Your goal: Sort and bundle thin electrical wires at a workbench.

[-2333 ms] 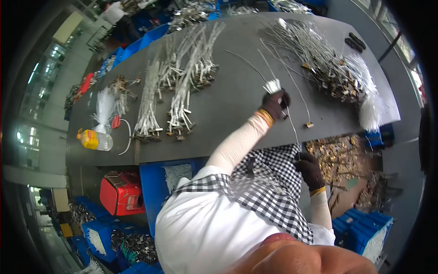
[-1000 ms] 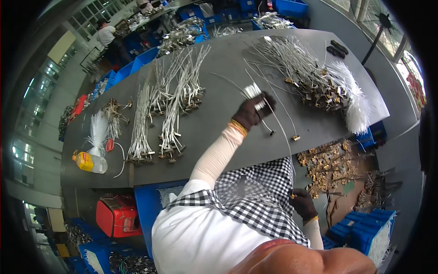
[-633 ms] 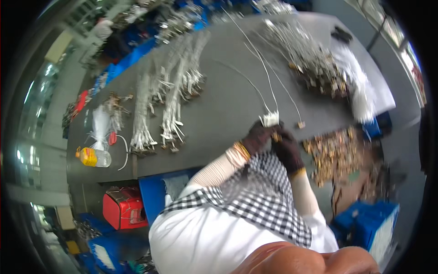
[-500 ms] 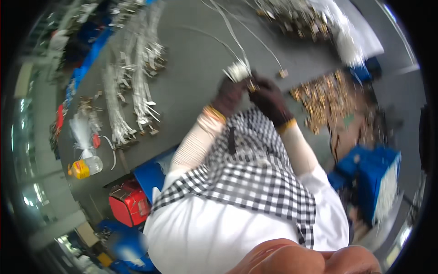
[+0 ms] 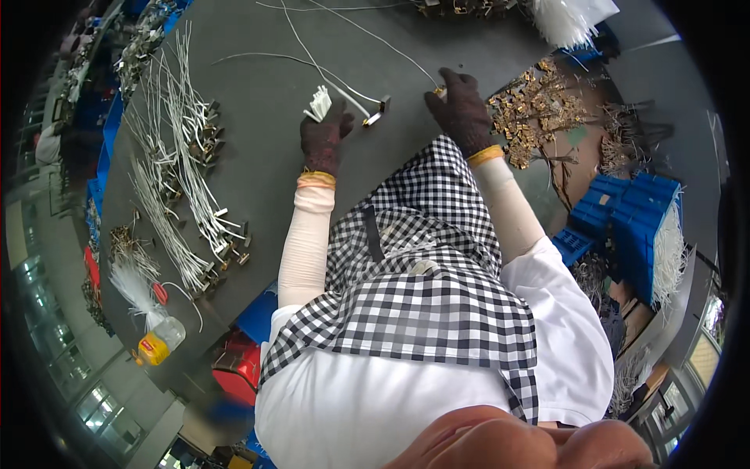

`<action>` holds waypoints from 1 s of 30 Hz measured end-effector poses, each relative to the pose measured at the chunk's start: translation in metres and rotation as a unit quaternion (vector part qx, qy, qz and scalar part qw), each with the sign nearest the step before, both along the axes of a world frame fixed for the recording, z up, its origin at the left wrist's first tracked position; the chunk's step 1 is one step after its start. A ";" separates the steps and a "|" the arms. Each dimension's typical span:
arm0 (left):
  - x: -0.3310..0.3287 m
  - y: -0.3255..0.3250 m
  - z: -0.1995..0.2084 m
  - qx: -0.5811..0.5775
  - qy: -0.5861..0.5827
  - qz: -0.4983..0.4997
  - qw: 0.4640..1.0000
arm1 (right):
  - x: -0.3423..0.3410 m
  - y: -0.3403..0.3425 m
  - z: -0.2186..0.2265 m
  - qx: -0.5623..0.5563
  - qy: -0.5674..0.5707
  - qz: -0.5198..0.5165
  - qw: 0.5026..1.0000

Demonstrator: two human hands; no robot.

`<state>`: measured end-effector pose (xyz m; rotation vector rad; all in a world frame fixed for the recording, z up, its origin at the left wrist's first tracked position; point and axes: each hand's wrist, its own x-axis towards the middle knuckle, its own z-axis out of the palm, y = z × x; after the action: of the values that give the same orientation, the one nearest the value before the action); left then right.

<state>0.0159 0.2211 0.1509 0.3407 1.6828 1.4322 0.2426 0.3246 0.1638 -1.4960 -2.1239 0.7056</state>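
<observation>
Both hands wear dark brown knit gloves. My left hand (image 5: 324, 139) is closed around a small bundle of short white tubes (image 5: 319, 104), whose ends stick up past the fingers. Just right of it, a wire end with a thicker white sleeve and a small metal terminal (image 5: 373, 119) lies on the grey table (image 5: 273, 109). My right hand (image 5: 462, 113) is farther right, with thumb and finger at a small brass-coloured terminal (image 5: 440, 92) on the end of another thin wire (image 5: 391, 48). The fingers partly cover that terminal.
On the right is a pile of brass-coloured terminals (image 5: 539, 109). Bunches of white wires with metal ends (image 5: 187, 172) lie on the left. A bottle with a yellow label (image 5: 160, 341) stands at the near left. Blue bins (image 5: 641, 227) are at the right.
My hands were together at the white bundle; now they are apart, left hand leftward with the bundle, right hand at the wire terminal. The sleeved wire end now lies between them.
</observation>
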 end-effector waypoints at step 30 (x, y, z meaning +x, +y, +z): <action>-0.069 0.100 0.007 0.310 -0.458 0.032 0.833 | 0.258 -0.179 -0.015 -0.467 0.215 -0.126 0.849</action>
<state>-0.0529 0.3214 0.1580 -0.0831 0.4366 1.7666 0.5003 0.1452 0.1487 -1.7549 -1.2091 1.9256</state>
